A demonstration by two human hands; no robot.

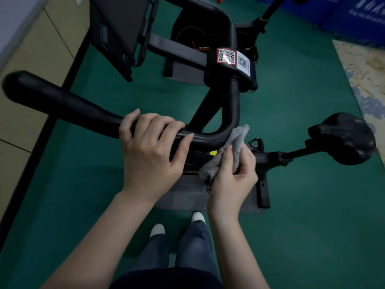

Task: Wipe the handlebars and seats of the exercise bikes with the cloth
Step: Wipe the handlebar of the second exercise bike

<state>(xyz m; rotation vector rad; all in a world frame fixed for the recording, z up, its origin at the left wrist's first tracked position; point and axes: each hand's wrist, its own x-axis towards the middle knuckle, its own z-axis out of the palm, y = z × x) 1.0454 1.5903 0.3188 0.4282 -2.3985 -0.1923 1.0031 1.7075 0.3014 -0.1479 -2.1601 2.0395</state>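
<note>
Cloth (228, 152): grey, bunched, pinched between thumb and curled fingers of right hand (233, 176). Upper end sticks out past the fingertips and lies against the outer bend of the black handlebar (62, 103); lower end hangs out beside the thumb base.

Left hand (150, 152): fingers wrapped over the handlebar, thumb along its near side, gripping just left of the cloth; the two hands are near, not touching.

Writing: beyond the grip, on the stem block, a red-bordered QR sticker (226, 56) and, touching it on the right, a white QR sticker (243, 63); small print not legible. Further beyond, "HANMA" (203, 47) on the dark bike housing. Far right and beyond, a blue banner (358, 11) with white lettering, too blurred to read.

Seat (343, 138): black, on its post, well right of the right hand. Pedal (257, 143) just beyond the right-hand fingers. Grey mat (187, 198) below both hands, on green floor (312, 226)
</note>
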